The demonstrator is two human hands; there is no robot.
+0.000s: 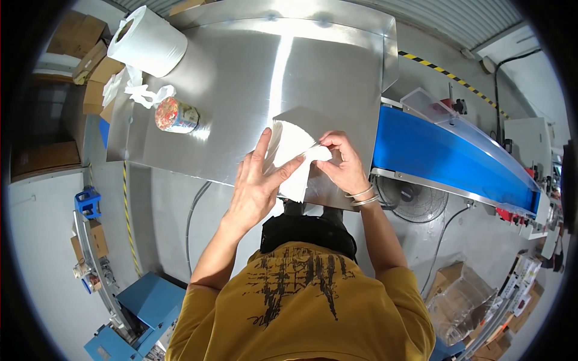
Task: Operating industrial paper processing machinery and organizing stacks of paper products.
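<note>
A stack of thin white paper-like sheets (290, 143), fanned out, stands over the near edge of the steel table (235, 78). My left hand (256, 183) grips its left side, thumb across the front and fingers behind or along the edge. At the stack's right side, my right hand (344, 163) pinches a folded-over corner of sheets between thumb and fingers. Bracelets circle the right wrist. What the sheets are exactly cannot be told.
Left on the table lie a printed can-like container (177, 115), crumpled white tissue (147, 94) and a large white paper roll (150, 45). A blue conveyor belt (439, 156) adjoins the table's right edge, with a fan (415, 200) below. Cardboard boxes (451, 289) sit lower right.
</note>
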